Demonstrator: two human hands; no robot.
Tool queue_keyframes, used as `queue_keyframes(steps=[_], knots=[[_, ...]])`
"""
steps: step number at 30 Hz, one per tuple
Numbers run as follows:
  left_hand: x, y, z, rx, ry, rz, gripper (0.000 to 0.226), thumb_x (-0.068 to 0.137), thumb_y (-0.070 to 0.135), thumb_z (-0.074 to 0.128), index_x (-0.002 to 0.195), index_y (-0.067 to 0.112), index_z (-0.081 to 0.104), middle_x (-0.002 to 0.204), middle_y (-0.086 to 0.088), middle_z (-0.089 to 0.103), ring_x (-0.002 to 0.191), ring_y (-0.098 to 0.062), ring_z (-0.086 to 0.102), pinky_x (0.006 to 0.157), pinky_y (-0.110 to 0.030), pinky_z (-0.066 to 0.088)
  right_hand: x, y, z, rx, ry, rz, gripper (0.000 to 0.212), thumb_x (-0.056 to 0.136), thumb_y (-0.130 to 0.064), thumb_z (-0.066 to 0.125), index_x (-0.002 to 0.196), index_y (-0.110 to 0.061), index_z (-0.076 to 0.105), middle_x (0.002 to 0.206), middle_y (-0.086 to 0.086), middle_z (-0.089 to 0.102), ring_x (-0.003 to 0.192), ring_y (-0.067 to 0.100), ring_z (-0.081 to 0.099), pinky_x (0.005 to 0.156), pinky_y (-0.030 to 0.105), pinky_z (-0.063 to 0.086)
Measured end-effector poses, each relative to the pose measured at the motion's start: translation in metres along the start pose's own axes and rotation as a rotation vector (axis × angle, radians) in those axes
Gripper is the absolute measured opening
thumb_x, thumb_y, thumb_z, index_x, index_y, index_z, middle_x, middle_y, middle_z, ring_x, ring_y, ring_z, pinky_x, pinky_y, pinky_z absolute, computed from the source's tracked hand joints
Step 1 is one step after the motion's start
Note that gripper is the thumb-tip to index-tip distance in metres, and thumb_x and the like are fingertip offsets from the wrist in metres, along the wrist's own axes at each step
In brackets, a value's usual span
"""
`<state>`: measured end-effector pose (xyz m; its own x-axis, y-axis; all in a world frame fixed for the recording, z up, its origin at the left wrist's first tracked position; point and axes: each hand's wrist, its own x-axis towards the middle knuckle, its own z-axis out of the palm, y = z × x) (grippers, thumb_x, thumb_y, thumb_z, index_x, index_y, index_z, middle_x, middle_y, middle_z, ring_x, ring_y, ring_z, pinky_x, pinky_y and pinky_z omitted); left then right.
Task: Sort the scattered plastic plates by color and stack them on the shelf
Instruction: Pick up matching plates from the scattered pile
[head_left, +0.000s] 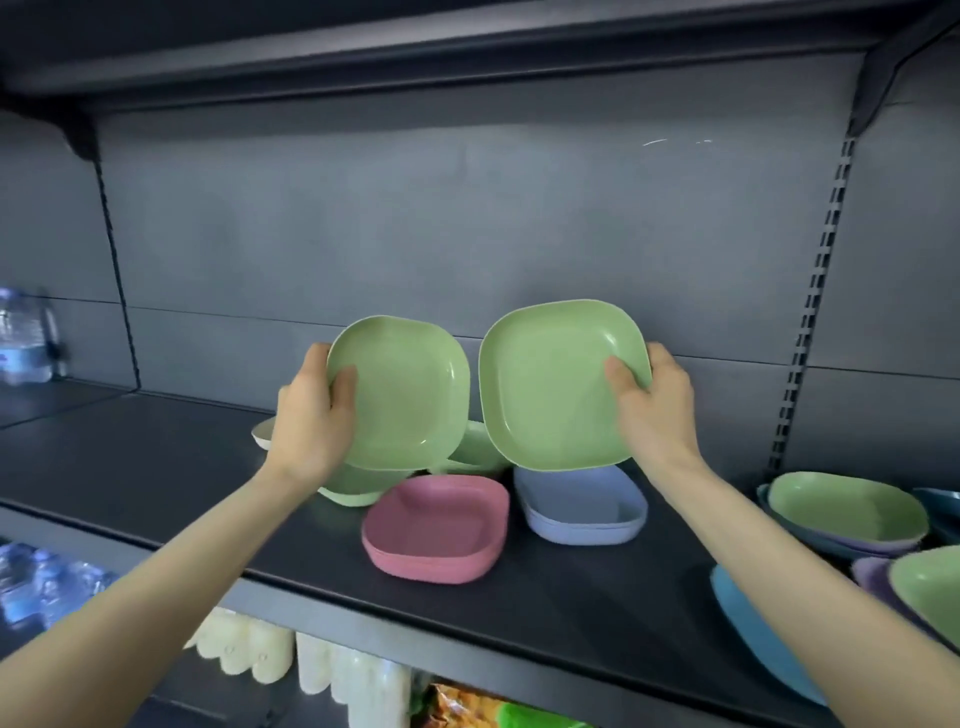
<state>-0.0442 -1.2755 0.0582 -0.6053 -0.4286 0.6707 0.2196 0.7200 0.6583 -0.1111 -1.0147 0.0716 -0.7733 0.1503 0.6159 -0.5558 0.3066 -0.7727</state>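
My left hand (311, 415) grips one green plate (405, 395) by its left rim, thumb on the inside. My right hand (657, 410) grips a second green plate (550, 384) by its right rim. Both plates are tilted up, side by side above the dark shelf (156, 467). Below them on the shelf lie more green plates (475, 449), a pink stack (439, 527) and a lavender-blue stack (582, 506). A white plate (262, 434) peeks out behind my left wrist.
At the right lie mixed plates: a green one (847, 506) on purple and blue ones, another green plate (930, 587) and a blue plate (748, 618). Water bottles (26, 338) stand far left. Bottles and packets fill the shelf below (311, 670). An upper shelf (415, 47) hangs overhead.
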Motion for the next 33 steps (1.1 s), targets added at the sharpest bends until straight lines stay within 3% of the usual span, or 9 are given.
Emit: queue_keyframes(steps=[4,8,13,21,27,31,33], knots=[[0.034,-0.051,-0.022,-0.034,-0.043,-0.023,0.010,0.099,0.013,0.038,0.099,0.008,0.046,0.073,0.000,0.049,0.083,-0.034,0.047,0.067,-0.037,0.036,-0.006,-0.011,0.058,-0.065,0.016,-0.009,0.009,0.094,-0.014,0.049,0.093,-0.006,0.053,0.075,-0.004,0.054,0.076,0.021,0.048,0.061,0.032,0.036],[0.065,-0.087,-0.027,-0.085,-0.111,-0.053,0.019,0.099,0.012,0.038,0.110,0.004,0.050,0.077,0.002,0.050,0.086,-0.031,0.047,0.069,-0.035,0.036,-0.006,-0.016,0.097,-0.119,0.085,-0.012,0.011,0.095,-0.013,0.049,0.099,-0.005,0.054,0.077,-0.003,0.053,0.082,0.024,0.049,0.066,0.029,0.034],[0.093,-0.111,-0.011,-0.130,-0.186,-0.060,0.021,0.098,0.011,0.037,0.113,0.002,0.049,0.091,-0.012,0.056,0.089,-0.030,0.047,0.073,-0.035,0.036,0.003,-0.016,0.127,-0.196,0.140,-0.002,0.014,0.094,-0.012,0.048,0.101,-0.002,0.055,0.082,0.006,0.056,0.083,0.030,0.051,0.068,0.033,0.039],[0.114,-0.130,0.030,-0.201,-0.284,-0.038,0.009,0.096,0.007,0.039,0.089,0.008,0.045,0.072,-0.010,0.052,0.074,-0.030,0.042,0.058,-0.036,0.024,0.028,-0.001,0.138,-0.242,0.197,0.042,0.019,0.094,-0.011,0.047,0.110,-0.003,0.056,0.090,0.007,0.058,0.086,0.029,0.052,0.073,0.034,0.042],[0.126,-0.132,0.067,-0.232,-0.396,-0.089,0.010,0.093,0.003,0.039,0.093,0.008,0.047,0.081,-0.014,0.057,0.080,-0.033,0.050,0.059,-0.033,0.036,0.044,0.019,0.136,-0.261,0.201,0.083,0.018,0.094,-0.010,0.048,0.107,-0.002,0.057,0.089,0.007,0.058,0.083,0.027,0.050,0.070,0.027,0.035],[0.131,-0.132,0.085,-0.315,-0.492,-0.168,0.018,0.088,0.000,0.042,0.100,0.013,0.048,0.087,-0.006,0.060,0.093,-0.034,0.058,0.077,-0.039,0.047,0.053,0.030,0.134,-0.264,0.184,0.094,0.011,0.093,-0.011,0.049,0.099,-0.007,0.057,0.088,0.008,0.059,0.079,0.026,0.050,0.058,0.028,0.036],[0.129,-0.134,0.085,-0.355,-0.557,-0.202,0.027,0.086,-0.002,0.046,0.107,0.015,0.048,0.091,-0.002,0.062,0.092,-0.028,0.060,0.079,-0.039,0.050,0.056,0.035,0.138,-0.269,0.166,0.096,0.011,0.093,-0.011,0.049,0.100,-0.006,0.057,0.089,0.008,0.059,0.079,0.026,0.050,0.060,0.029,0.036]])
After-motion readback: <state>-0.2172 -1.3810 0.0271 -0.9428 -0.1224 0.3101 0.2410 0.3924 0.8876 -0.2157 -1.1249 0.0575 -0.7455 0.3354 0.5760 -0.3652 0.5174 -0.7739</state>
